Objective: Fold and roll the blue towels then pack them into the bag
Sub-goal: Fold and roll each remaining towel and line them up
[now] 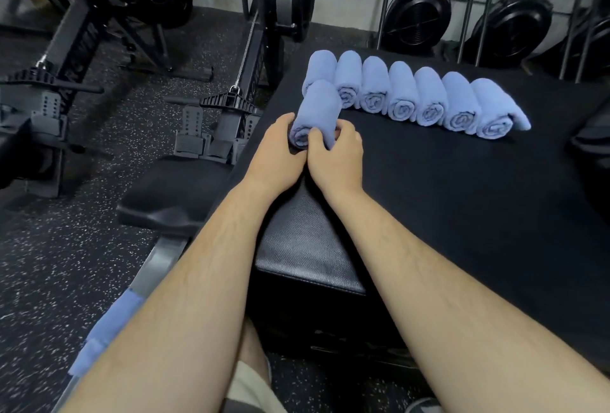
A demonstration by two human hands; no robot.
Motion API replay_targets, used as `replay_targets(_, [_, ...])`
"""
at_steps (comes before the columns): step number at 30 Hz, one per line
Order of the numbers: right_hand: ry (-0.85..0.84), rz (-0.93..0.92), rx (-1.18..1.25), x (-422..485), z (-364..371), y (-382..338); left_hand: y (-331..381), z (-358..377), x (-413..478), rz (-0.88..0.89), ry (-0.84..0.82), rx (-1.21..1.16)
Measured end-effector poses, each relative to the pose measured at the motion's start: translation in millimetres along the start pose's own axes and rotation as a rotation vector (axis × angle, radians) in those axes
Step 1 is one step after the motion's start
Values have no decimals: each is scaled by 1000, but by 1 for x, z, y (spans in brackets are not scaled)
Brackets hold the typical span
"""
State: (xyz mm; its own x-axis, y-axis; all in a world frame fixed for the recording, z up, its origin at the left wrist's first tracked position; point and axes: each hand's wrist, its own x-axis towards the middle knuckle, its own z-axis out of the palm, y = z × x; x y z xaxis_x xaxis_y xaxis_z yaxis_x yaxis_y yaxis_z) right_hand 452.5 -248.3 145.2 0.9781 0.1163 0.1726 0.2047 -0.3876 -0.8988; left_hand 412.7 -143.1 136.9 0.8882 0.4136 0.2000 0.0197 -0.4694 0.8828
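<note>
Head camera looks down on both hands, and I've got them wrapped around one rolled towel (pixel 316 112) at its near end. My left hand (pixel 280 145) cups the roll's left side, fingers curled around it; my right hand (pixel 336 152) clamps the right side, thumb laid across the spiral end. That roll sits on the black padded bench (pixel 462 188), angled away from me, its far end just beside the leftmost of the row of rolled towels (pixel 416 96). Seven rolls lie there side by side, touching, spiral ends facing me. Down by my left forearm, a flat blue towel (pixel 105 333) drapes over a grey rail. Rowing machines (pixel 227 109) stand on the speckled floor (pixel 59 264) at left.
</note>
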Motion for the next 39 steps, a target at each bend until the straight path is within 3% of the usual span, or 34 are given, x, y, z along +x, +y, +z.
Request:
replay_targets(8, [30,-110,-192,-34,-30,9,10,-17,-33,35,116,124])
replay_targets(16, [-40,20,-172,-39,-46,4,11,-11,-60,7,56,135])
replay_targets(30, [-152,-53,-117,14,-28,15,7,29,12,202,73,229])
replay_targets(34, [-95,-92,-99,23,-20,20,0,31,23,207,59,360])
replay_targets(39, [-86,-128,-90,26,-11,17,-3,23,26,151,114,353])
